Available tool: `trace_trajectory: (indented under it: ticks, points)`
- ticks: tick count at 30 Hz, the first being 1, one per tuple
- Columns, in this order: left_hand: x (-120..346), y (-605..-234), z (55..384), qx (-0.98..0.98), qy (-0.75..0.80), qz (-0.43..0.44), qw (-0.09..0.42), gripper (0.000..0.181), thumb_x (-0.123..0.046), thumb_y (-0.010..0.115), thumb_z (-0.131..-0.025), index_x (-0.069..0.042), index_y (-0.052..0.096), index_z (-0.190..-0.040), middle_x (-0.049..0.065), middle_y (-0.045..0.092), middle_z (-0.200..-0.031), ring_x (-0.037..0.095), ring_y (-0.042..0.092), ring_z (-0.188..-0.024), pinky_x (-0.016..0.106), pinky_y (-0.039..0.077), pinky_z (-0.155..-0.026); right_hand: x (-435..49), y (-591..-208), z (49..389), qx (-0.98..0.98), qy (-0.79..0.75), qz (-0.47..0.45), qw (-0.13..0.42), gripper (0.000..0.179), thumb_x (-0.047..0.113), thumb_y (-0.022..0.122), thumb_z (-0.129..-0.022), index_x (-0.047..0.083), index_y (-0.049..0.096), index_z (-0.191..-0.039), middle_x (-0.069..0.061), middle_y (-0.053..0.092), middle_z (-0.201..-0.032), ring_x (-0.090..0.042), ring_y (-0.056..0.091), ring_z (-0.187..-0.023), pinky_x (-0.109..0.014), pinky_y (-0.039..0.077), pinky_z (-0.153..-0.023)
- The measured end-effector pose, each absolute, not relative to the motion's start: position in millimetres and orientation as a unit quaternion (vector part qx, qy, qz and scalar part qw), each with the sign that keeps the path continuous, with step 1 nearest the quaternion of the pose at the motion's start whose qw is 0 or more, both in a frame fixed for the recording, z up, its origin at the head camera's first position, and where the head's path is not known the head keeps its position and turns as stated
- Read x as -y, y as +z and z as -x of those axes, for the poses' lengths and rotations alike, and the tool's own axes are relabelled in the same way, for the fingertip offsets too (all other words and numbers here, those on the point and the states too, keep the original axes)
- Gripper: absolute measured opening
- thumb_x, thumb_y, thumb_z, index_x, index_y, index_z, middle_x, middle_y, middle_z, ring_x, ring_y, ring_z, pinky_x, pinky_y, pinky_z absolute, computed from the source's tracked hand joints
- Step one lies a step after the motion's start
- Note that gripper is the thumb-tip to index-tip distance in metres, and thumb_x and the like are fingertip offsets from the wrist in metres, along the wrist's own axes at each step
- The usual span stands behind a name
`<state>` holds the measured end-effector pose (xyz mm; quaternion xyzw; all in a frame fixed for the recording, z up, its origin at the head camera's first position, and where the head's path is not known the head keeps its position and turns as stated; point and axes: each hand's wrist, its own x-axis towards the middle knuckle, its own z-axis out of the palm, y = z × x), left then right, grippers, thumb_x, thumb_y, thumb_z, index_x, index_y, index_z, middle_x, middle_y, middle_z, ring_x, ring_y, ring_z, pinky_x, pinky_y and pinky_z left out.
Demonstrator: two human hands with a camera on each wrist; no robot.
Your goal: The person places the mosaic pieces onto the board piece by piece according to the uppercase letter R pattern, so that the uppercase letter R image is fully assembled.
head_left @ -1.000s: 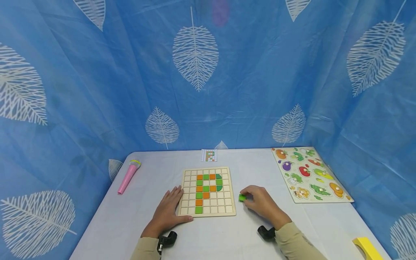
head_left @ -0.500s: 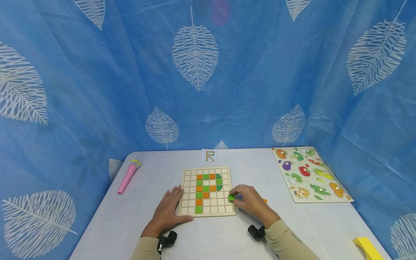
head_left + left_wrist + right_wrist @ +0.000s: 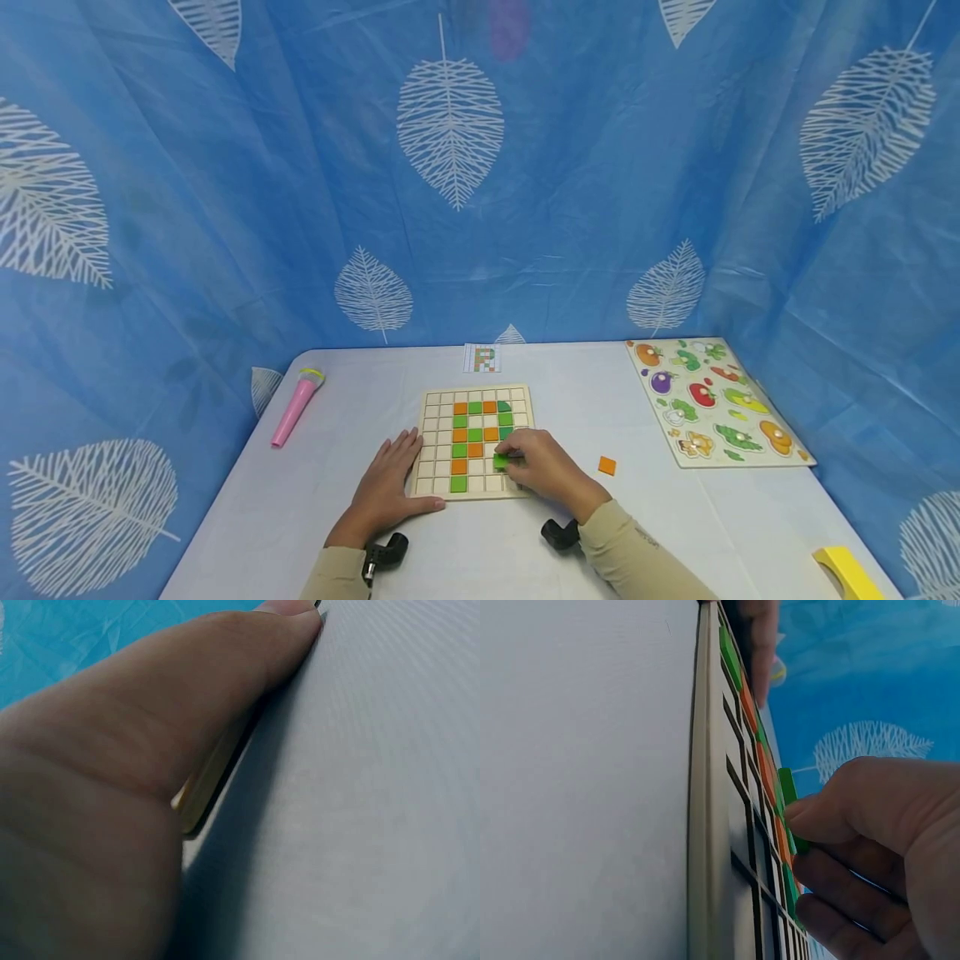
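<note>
A wooden grid board [image 3: 442, 493] lies on the white table, with orange and green tiles set in its squares in the form of a letter P. My left hand [image 3: 386, 483] rests along the board's left side, fingers straight, the thumb by the front edge; the left wrist view shows that thumb [image 3: 225, 667] close up. Between thumb and fingers my right hand [image 3: 551, 471] pinches a green square tile [image 3: 500, 461] over the lower right part of the board. In the right wrist view the green tile stands tilted above the grid.
A loose orange tile [image 3: 607, 466] lies right of the board. Behind the board is a small pattern card [image 3: 482, 358]. A pink toy microphone [image 3: 296, 410] lies at left, a vegetable puzzle board [image 3: 716, 404] at right, and a yellow arch block [image 3: 847, 573] at the front right.
My right hand has carried the green tile leftward from the table to above the board. The orange tile it hid has come into view. My left hand has stayed put.
</note>
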<state>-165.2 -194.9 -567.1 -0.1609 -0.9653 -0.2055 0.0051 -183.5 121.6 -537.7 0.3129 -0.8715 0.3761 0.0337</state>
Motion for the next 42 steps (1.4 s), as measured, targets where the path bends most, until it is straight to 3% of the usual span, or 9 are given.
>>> trace_trajectory:
  ticks: [31, 42]
  points:
    - [194.2, -564.7, 165.2, 0.966, -0.208, 0.155, -0.009, 0.129, -0.09, 0.07, -0.07, -0.005, 0.04, -0.162, 0.012, 0.035, -0.168, 0.029, 0.025, -0.156, 0.048, 0.013, -0.128, -107.4, -540.9, 189.9, 0.88, 0.389, -0.272, -0.02, 0.025, -0.002, 0.081, -0.086, 0.011, 0.083, -0.107, 0.008, 0.074, -0.105, -0.009, 0.067, -0.1, -0.033, 0.059, -0.088]
    - [194.0, -564.3, 164.6, 0.966, -0.211, 0.153, -0.008, 0.128, -0.089, 0.071, -0.07, -0.005, 0.041, -0.162, 0.011, 0.035, -0.168, 0.029, 0.025, -0.156, 0.048, 0.013, -0.128, -111.4, -539.3, 185.4, 0.875, 0.403, -0.267, -0.021, 0.026, -0.003, 0.082, -0.087, 0.007, 0.082, -0.11, 0.003, 0.075, -0.107, -0.013, 0.069, -0.099, -0.034, 0.06, -0.085]
